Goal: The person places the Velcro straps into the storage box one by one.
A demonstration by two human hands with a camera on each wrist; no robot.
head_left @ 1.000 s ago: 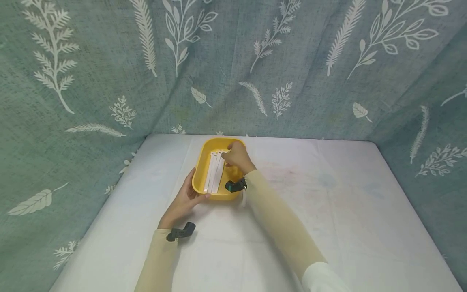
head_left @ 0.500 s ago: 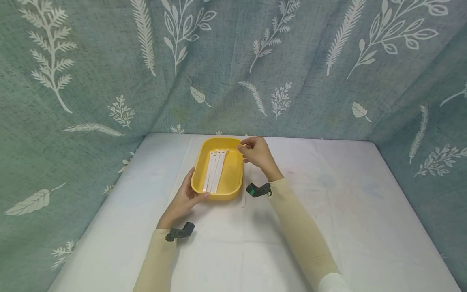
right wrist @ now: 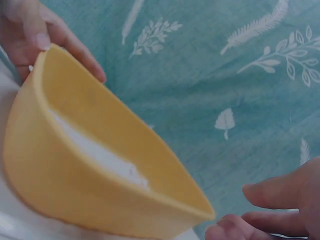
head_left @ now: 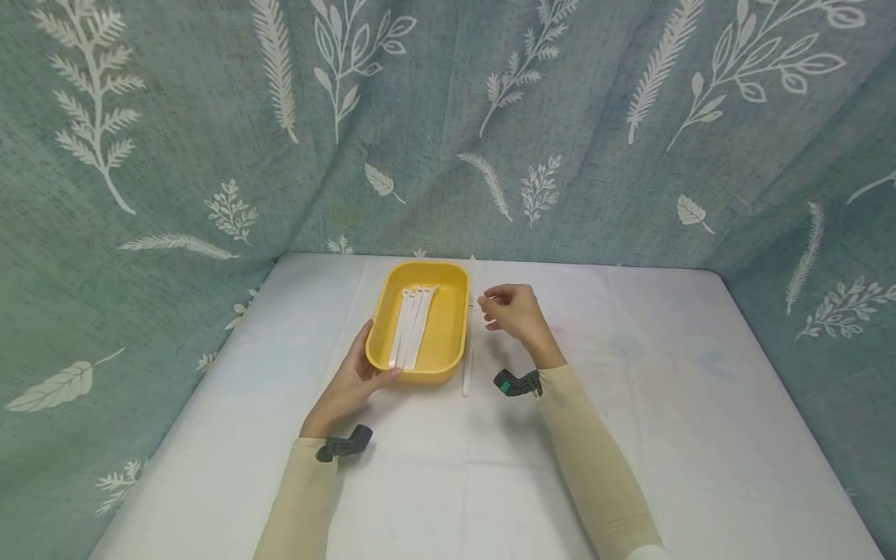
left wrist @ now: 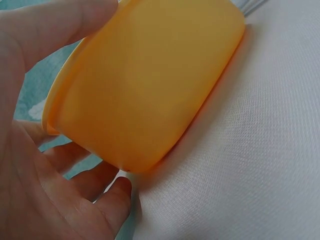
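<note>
A yellow tray (head_left: 448, 330) stands on the table. Inside, along its left side, lie several long, thin white sticks (head_left: 413, 330) with small marks at their far ends. My left hand (head_left: 353, 393) grips the tray's near left corner, thumb over the rim and fingers around the outer wall, as the left wrist view shows. Another white stick (head_left: 467, 377) lies on the table along the tray's right side. Just right of that stick's far end hovers my right hand (head_left: 516, 313), fingers loosely bent. Thumb and fingers (right wrist: 275, 192) are apart in the right wrist view, with nothing between them.
A white cloth covers the table (head_left: 665, 404). Behind and at both sides hangs a green-blue curtain (head_left: 434, 117) with white leaf prints, meeting the table's far edge just beyond the tray. Each wrist wears a small black camera (head_left: 518, 383).
My right hand has come out of the tray, passed over its right rim and moved right and toward me. The left hand keeps its grip, and the tray has hardly moved.
</note>
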